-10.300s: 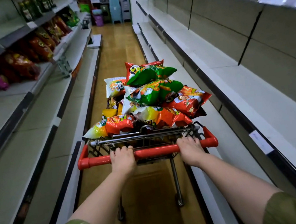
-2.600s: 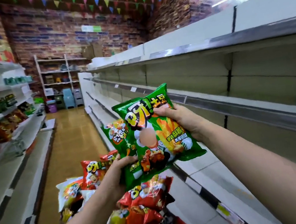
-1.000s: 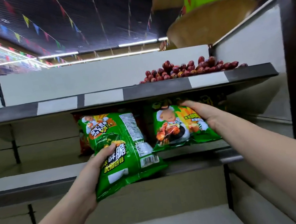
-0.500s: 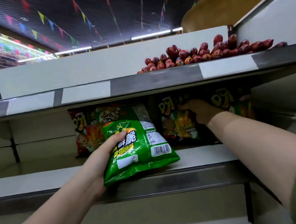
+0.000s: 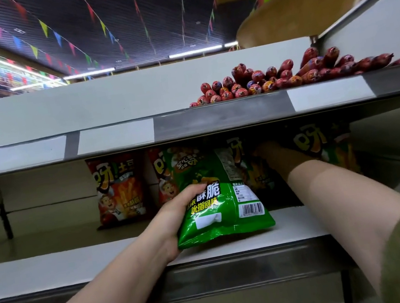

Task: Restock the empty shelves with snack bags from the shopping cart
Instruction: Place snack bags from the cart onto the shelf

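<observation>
My left hand [image 5: 177, 212] grips a green snack bag [image 5: 216, 193] by its left edge, back side facing me, its bottom resting on the front of the white shelf [image 5: 54, 266]. My right hand [image 5: 277, 157] reaches deep into the shelf and holds a second green snack bag [image 5: 254, 169] upright against the back; that bag is partly hidden by the first one. Another green bag [image 5: 324, 147] stands to its right. Two red snack bags [image 5: 118, 187] stand at the back, the second [image 5: 163, 180] half hidden. The shopping cart is out of view.
The shelf above [image 5: 189, 124] hangs low over the bags, with blank white price labels on its edge. A pile of red sausages [image 5: 274, 79] lies on top of it at the right. White shelf surface stretches to the left of the red bags.
My right hand has pushed its green bag further back under the upper shelf. My left hand has brought its bag down onto the shelf's front.
</observation>
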A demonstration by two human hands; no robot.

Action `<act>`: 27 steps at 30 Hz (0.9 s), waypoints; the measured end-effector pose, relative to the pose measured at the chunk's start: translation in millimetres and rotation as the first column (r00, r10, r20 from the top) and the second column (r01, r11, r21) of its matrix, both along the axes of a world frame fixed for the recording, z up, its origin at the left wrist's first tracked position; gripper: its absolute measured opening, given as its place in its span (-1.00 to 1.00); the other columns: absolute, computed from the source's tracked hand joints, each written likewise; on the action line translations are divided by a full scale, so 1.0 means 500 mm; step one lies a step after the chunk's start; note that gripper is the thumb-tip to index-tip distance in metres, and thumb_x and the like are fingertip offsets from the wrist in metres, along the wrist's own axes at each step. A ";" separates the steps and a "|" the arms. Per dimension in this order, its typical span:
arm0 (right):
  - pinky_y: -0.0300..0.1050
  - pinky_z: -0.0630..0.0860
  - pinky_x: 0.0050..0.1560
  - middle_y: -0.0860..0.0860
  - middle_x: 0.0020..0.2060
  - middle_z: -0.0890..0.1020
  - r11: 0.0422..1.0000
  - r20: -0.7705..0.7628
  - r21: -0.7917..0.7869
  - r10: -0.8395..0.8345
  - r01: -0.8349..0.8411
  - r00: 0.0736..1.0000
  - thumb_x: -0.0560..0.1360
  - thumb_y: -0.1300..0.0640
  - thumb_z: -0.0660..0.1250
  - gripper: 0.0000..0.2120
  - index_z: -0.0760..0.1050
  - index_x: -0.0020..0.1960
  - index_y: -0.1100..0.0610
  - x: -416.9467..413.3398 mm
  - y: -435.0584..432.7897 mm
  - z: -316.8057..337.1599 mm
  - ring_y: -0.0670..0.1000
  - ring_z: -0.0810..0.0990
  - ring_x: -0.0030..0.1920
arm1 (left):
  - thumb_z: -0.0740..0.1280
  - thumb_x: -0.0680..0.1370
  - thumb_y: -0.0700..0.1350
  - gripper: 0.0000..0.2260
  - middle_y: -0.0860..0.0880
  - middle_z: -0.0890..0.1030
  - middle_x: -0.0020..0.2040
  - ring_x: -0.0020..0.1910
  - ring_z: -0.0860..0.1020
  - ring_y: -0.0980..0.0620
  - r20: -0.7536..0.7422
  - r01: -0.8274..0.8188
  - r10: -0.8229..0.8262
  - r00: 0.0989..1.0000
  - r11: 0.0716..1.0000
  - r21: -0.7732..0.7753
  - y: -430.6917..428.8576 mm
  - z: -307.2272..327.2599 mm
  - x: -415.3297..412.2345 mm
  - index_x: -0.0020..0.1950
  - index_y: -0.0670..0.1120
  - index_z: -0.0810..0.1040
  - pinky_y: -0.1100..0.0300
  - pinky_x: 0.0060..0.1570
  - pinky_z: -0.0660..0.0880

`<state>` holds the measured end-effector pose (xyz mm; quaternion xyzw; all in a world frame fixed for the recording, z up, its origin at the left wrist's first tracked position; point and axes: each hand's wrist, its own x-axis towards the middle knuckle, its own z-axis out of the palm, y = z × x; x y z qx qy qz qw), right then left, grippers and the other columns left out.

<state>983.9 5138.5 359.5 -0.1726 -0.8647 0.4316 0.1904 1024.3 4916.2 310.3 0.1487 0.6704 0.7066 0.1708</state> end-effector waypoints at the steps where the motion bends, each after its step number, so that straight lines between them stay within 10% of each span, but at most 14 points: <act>1: -0.13 0.46 0.11 0.25 0.32 0.43 0.991 0.028 0.131 -0.037 0.033 0.999 0.64 0.22 0.07 -0.67 0.35 0.34 0.35 0.007 -0.008 0.002 0.20 0.43 0.31 | 0.38 0.43 -0.07 -0.75 -0.13 0.66 -0.37 -0.45 0.62 0.03 0.062 -0.034 0.035 0.997 0.999 -0.010 0.005 0.000 0.008 0.02 -0.18 0.62 0.26 -0.34 0.55; 6: -0.12 0.38 0.10 0.27 0.20 0.51 0.874 -0.137 0.471 -0.060 0.118 0.989 0.59 0.28 0.10 -0.73 0.48 0.18 0.35 0.065 -0.054 0.010 0.21 0.48 0.20 | 0.43 0.39 -0.07 -0.60 -0.19 0.67 -0.31 -0.40 0.63 -0.02 0.094 -0.072 0.065 0.993 0.995 0.069 0.013 -0.014 0.010 0.17 -0.23 0.58 0.21 -0.27 0.58; 10: -0.14 0.42 -0.03 0.22 0.08 0.59 0.881 -0.189 0.473 0.077 0.022 0.979 0.59 -0.01 0.16 -0.66 0.56 0.07 0.24 0.176 -0.141 -0.001 0.20 0.53 0.14 | 0.46 0.42 -0.08 -0.54 -0.24 0.65 -0.08 -0.32 0.64 -0.11 0.050 -0.233 0.228 0.972 0.961 0.152 0.031 -0.023 0.023 0.23 -0.24 0.45 0.15 -0.42 0.57; 17: -0.14 0.46 0.03 0.12 0.19 0.49 0.956 -0.048 -0.003 0.294 -0.295 0.954 0.42 -0.29 0.28 -0.22 0.27 0.40 0.25 0.242 -0.185 -0.039 0.06 0.51 0.16 | 0.58 0.17 0.04 -0.06 -0.19 0.53 0.18 0.12 0.57 -0.13 -0.237 -0.199 0.195 0.952 0.980 0.005 0.090 -0.021 0.073 0.41 -0.17 0.17 -0.03 0.09 0.57; 22: -0.19 0.41 -0.27 0.07 -0.25 0.55 0.952 0.086 0.130 0.268 -0.277 0.960 0.28 -0.32 0.40 -0.34 0.50 0.01 0.28 0.231 -0.161 -0.029 0.02 0.55 -0.20 | 0.61 0.09 0.01 -0.19 -0.11 0.63 0.13 0.19 0.56 -0.01 -0.318 -0.032 0.005 0.948 0.996 -0.078 0.086 -0.033 0.082 0.30 -0.13 0.46 0.04 0.23 0.48; 27: -0.19 0.37 -0.20 0.03 -0.10 0.52 0.948 0.153 0.235 0.180 -0.213 0.972 0.30 -0.21 0.47 -0.44 0.55 0.10 0.19 0.227 -0.130 -0.012 -0.04 0.47 -0.14 | 0.51 0.29 -0.38 -0.04 -0.16 0.40 0.39 0.28 0.47 -0.02 -0.207 0.085 -0.083 0.975 0.996 -0.002 0.063 -0.035 0.098 0.55 -0.10 0.04 0.10 0.33 0.39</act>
